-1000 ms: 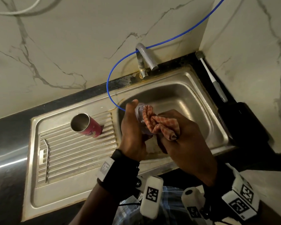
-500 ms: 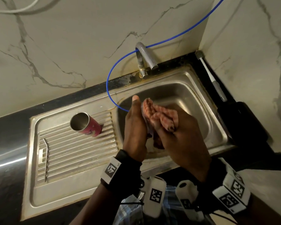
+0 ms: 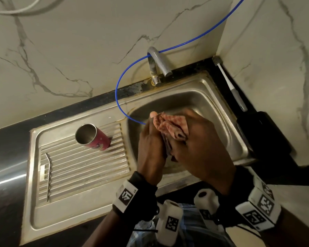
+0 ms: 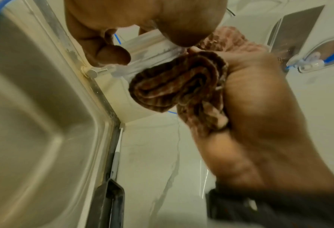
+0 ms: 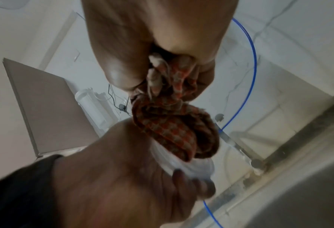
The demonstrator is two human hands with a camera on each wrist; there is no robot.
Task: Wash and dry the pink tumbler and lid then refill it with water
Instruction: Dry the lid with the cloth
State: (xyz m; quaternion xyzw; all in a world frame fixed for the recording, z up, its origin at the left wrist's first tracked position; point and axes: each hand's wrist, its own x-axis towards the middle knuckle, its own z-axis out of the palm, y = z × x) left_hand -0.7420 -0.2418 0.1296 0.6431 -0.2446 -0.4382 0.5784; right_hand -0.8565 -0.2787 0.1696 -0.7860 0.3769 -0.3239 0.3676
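Observation:
The pink tumbler (image 3: 94, 139) lies on its side on the ribbed drainboard (image 3: 78, 168), its open steel mouth facing the camera. Over the sink basin (image 3: 203, 104) my left hand (image 3: 151, 139) grips the clear plastic lid (image 4: 148, 50), which the head view hides behind the fingers. My right hand (image 3: 200, 139) holds a bunched orange checked cloth (image 3: 169, 125) and presses it against the lid (image 5: 183, 165). The wrist views show the cloth (image 5: 174, 131) wadded onto the lid's face, with my left fingers (image 5: 193, 182) curled round its rim.
A metal straw (image 3: 48, 173) lies at the drainboard's left end. The faucet (image 3: 159, 63) stands behind the basin, with a blue tube (image 3: 119, 97) looping into it. A brush (image 3: 228, 84) lies along the right wall beside a black tray (image 3: 262, 132).
Both hands have risen slightly over the basin and closed tighter together. The cloth has turned against the lid, which now sits hidden behind my left hand. The tumbler has not moved.

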